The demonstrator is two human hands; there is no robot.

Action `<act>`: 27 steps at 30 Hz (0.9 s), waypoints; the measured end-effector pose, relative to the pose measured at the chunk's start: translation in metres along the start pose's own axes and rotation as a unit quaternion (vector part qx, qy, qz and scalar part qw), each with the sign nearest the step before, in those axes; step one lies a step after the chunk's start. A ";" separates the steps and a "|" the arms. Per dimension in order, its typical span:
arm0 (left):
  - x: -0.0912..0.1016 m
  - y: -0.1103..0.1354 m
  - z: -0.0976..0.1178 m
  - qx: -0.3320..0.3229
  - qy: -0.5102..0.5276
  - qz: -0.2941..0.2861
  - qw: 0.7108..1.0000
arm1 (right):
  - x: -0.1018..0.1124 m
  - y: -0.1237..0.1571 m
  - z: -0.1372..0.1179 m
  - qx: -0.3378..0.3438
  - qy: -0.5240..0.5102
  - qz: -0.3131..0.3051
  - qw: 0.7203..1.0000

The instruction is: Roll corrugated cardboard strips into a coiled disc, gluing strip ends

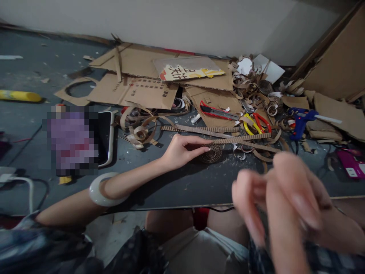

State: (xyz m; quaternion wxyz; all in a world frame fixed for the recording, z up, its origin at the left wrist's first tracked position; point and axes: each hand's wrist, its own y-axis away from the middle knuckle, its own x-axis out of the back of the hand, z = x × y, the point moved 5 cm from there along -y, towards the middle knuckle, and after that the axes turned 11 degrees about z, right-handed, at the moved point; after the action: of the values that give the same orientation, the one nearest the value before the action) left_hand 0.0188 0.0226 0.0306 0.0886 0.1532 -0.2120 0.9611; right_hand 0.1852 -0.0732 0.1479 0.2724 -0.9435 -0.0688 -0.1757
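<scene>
My left hand [178,153] reaches over the table with thumb and fingertips closed on a coil of corrugated cardboard strip [212,154]. The coil lies on its flat side, its rolled layers showing. By the fingertips, a ridged cardboard strip [242,139] stretches to the right. My right hand [281,198] is raised close to the camera, in front of the table edge and blurred. Its fingers are bent and spread apart, and I see nothing between them. More loose cardboard strips [202,130] lie just behind the coil.
Behind are cardboard sheets [114,91], a red utility knife [218,111], red-and-yellow-handled scissors [253,123] and a heap of paper scraps [262,89]. A blue glue gun [300,121] and purple power strip [352,161] lie right. At left are a phone [105,139] and yellow marker [21,96].
</scene>
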 end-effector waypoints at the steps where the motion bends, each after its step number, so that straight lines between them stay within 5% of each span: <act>1: 0.000 0.000 0.000 0.005 0.001 -0.003 1.000 | 0.001 -0.007 0.013 0.020 -0.005 0.004 1.000; 3: -0.001 0.001 -0.002 0.015 0.001 -0.004 1.000 | 0.002 -0.022 0.045 0.054 0.004 0.003 0.999; 6: -0.001 0.001 -0.005 0.012 -0.001 0.005 1.000 | -0.005 -0.035 0.088 0.130 0.163 -0.028 0.978; 9: -0.001 0.001 -0.006 0.012 -0.004 0.007 1.000 | -0.012 -0.035 0.113 0.135 0.210 -0.067 0.966; 17: 0.000 0.001 -0.006 0.010 -0.004 -0.001 1.000 | -0.021 -0.026 0.123 0.136 0.204 -0.093 0.965; 27: -0.008 0.004 -0.012 0.101 0.113 -0.047 0.987 | -0.020 -0.022 0.124 0.168 0.201 -0.063 0.963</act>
State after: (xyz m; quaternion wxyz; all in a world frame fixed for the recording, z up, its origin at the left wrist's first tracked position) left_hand 0.0223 0.0232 0.0156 0.1415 0.0612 -0.0946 0.9835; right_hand 0.1982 0.0115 0.0540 0.4237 -0.8231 -0.1001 -0.3647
